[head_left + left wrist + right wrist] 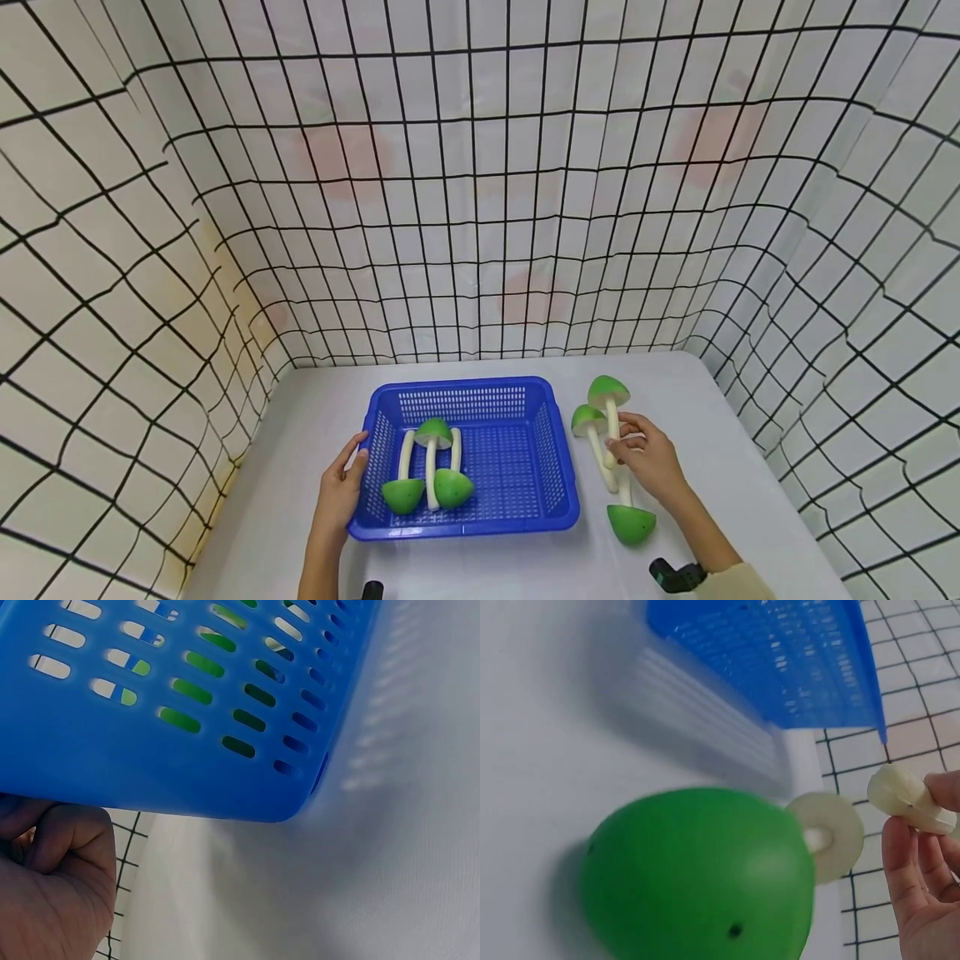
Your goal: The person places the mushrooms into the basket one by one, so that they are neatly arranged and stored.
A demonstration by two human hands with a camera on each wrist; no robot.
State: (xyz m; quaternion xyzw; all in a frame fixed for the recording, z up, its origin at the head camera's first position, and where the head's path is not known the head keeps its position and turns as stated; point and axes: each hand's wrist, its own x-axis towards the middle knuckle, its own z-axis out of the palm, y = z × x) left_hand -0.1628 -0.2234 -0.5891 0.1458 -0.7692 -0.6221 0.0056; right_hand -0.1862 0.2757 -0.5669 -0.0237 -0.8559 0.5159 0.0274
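A blue plastic basket (pixel 510 487) sits on the white table. My left hand (pixel 340 492) grips its left rim, with the fingers curled at the edge in the left wrist view. Three toy mushrooms with green caps and white stems lie in the basket's left half, one mushroom (pixel 433 433) with its cap toward the back. To the right of the basket, my right hand (pixel 648 458) pinches the stem of a green-capped mushroom (pixel 607 390) between thumb and fingers, cap pointing away. Beside it lie another mushroom (pixel 587 420) and a nearer mushroom (pixel 632 525), its stem partly hidden.
Black wire grid panels (pixel 480 200) stand behind the table (pixel 300 417) and along both sides, with pale sheeting behind them. A dark device (pixel 677 575) is on the right wrist.
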